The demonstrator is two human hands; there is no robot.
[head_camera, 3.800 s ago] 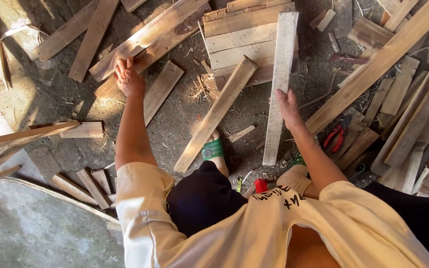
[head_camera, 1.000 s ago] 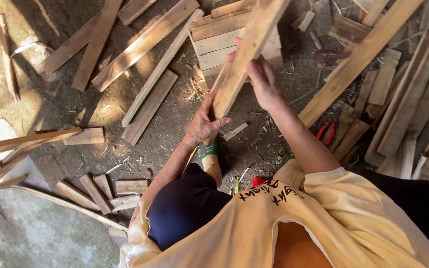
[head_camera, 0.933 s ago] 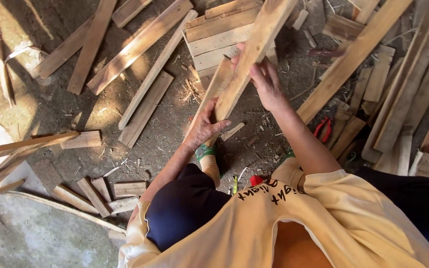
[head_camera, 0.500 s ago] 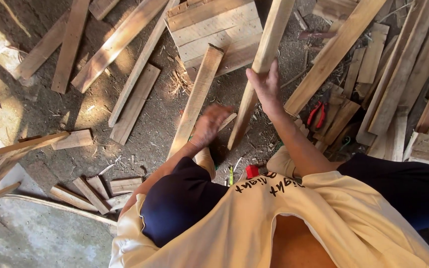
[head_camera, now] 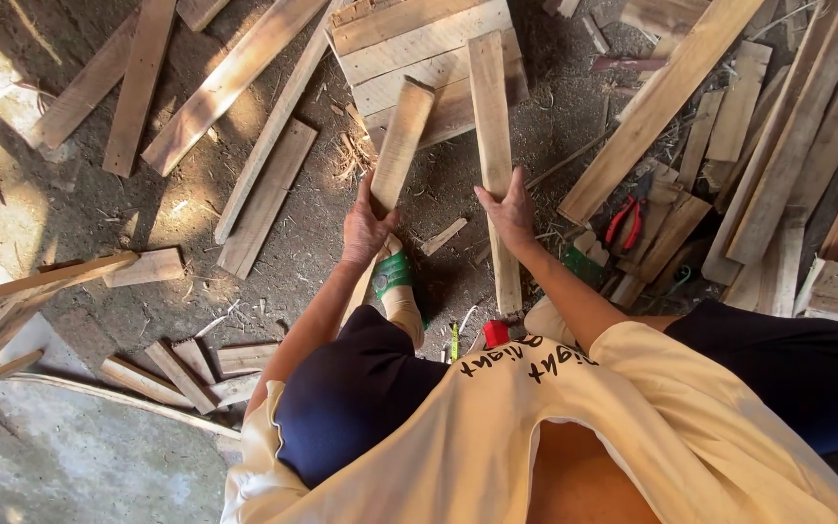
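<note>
Since half a second ago both slats have come down and now lie flat side by side: the left hand (head_camera: pixel 366 225) is wrapped around the short slat (head_camera: pixel 400 146), and the right hand (head_camera: pixel 511 209), fingers curled, grips the long slat (head_camera: pixel 493 146) near its middle. Both slats sit at upper centre of the frame, their far ends resting on the pallet panel (head_camera: pixel 380 39).

Beneath everything is bare dirt ground (head_camera: pixel 555 126), strewn with chips and sawdust, sunlit at upper left and shaded at centre. At lower left it meets a pale concrete patch (head_camera: pixel 70 466).

A heap of long planks (head_camera: pixel 788 126) fills the right side, leaning over one another. More loose boards (head_camera: pixel 225 87) lie scattered across the upper left, and short offcuts (head_camera: pixel 196 364) are gathered at lower left beside thin sticks (head_camera: pixel 31 281) that jut in from the left edge.

Red pliers (head_camera: pixel 628 218) lie among the planks right of the long slat. A foot in a green sandal (head_camera: pixel 392 277) rests just below the left hand, and a small red object (head_camera: pixel 497 333) shows near the knees. The person's cream shirt (head_camera: pixel 535 427) covers the lower frame.
</note>
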